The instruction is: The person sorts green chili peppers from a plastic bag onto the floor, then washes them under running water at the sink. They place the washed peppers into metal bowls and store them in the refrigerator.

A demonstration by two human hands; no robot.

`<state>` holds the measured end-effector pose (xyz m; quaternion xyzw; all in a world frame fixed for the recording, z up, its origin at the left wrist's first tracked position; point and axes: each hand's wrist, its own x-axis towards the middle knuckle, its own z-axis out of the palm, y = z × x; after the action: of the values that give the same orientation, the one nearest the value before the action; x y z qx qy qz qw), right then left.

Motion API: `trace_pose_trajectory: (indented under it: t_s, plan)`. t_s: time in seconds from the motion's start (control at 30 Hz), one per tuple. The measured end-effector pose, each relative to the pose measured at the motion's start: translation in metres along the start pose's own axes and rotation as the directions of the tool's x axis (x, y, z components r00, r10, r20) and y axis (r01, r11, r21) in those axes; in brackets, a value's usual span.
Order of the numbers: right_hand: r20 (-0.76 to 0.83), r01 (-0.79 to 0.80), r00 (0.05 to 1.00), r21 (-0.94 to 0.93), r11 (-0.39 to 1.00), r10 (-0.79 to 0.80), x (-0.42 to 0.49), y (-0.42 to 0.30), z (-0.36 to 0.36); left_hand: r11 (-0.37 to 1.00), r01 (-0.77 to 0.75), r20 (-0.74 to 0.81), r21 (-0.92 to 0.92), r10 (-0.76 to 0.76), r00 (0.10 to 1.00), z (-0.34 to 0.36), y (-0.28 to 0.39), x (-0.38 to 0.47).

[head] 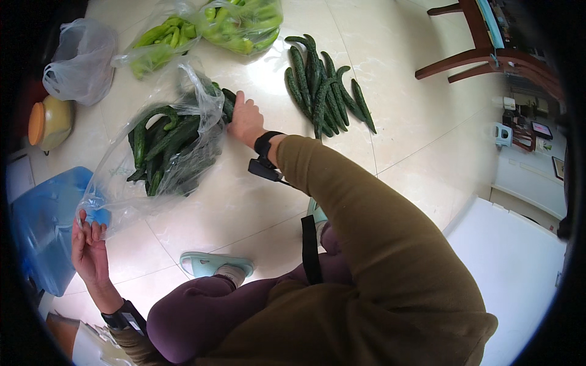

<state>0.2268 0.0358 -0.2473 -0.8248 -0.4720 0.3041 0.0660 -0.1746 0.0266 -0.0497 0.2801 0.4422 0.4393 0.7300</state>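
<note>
My left hand point(91, 251) pinches the edge of a clear plastic bag point(123, 206) and pulls it out towards the lower left. Inside the bag lies a heap of dark green cucumbers point(171, 142), some of them curved. At the bag's other side, my right hand point(247, 118) grips a cucumber point(228, 101); its fingers are partly hidden, and whether it holds more than one is unclear. To the right of this hand, a pile of bumpy cucumbers point(320, 91) rests loose on the tiled floor point(412, 137).
Two clear bags of light green peppers point(165, 36) point(245, 25) stand at the top. Along the left are a whitish plastic bag point(82, 64), a jar with an orange lid point(36, 123) and a blue plastic container point(50, 224). Wooden chair legs point(458, 64) stand upper right.
</note>
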Motion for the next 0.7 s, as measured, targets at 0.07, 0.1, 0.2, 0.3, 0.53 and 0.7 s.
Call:
trace_pose_trajectory:
  t_s: [0.07,0.1,0.2,0.3,0.53,0.7]
  plan:
    - [0.008,-0.015,1.0,-0.013,1.0,0.015,0.004,0.0,0.008,1.0,0.003,0.006,-0.01,-0.003,1.0,0.001,0.0,0.001]
    - [0.005,-0.011,1.0,-0.019,1.0,0.011,0.008,0.004,0.009,1.0,0.004,0.023,-0.021,-0.003,1.0,0.002,0.0,0.001]
    - [0.078,0.029,0.997,0.011,1.0,-0.03,0.023,0.026,-0.007,1.0,-0.006,0.043,-0.012,0.007,0.999,0.007,0.0,0.003]
    - [0.203,0.065,0.978,-0.041,0.997,-0.055,0.035,0.055,-0.058,1.0,-0.008,0.043,0.009,0.008,0.999,0.013,-0.002,-0.002]
    - [0.166,0.08,0.931,0.777,0.624,-0.325,-0.007,0.004,-0.241,0.984,0.148,0.143,-0.104,-0.132,0.981,0.037,0.0,-0.002]
    - [-0.086,0.338,0.541,0.933,0.122,-0.837,-0.04,-0.109,-0.237,0.959,0.194,0.263,-0.204,-0.137,0.955,0.055,0.002,0.004]
